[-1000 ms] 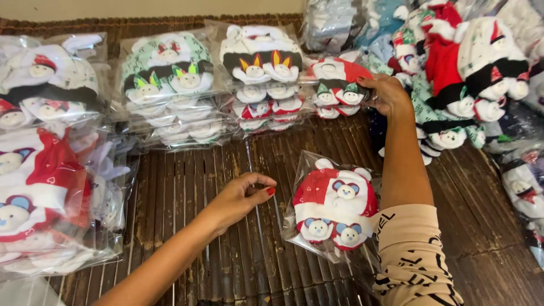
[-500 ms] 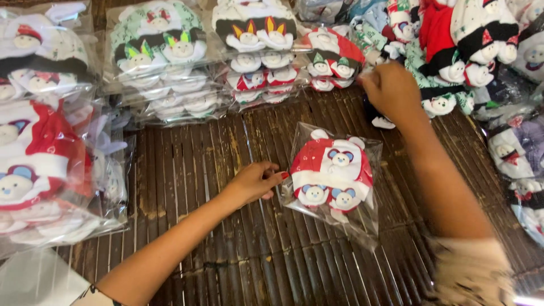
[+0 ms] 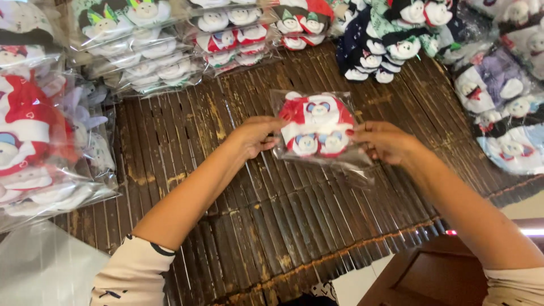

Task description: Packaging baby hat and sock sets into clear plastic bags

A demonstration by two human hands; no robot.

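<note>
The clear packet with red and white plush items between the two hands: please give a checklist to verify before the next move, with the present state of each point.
1. Left hand touches the clear packet at its left edge: ok.
2. Right hand touches the packet at its right edge: ok.
3. Firm grip on both sides: cannot tell, the fingertips are partly hidden behind the plastic.
4. Packet is sealed: cannot tell, its opening is not visible.
5. Bare part of the slatted bamboo mat under the packet: ok.
6. Packet is apart from the stacked packets at the back: ok.
</note>
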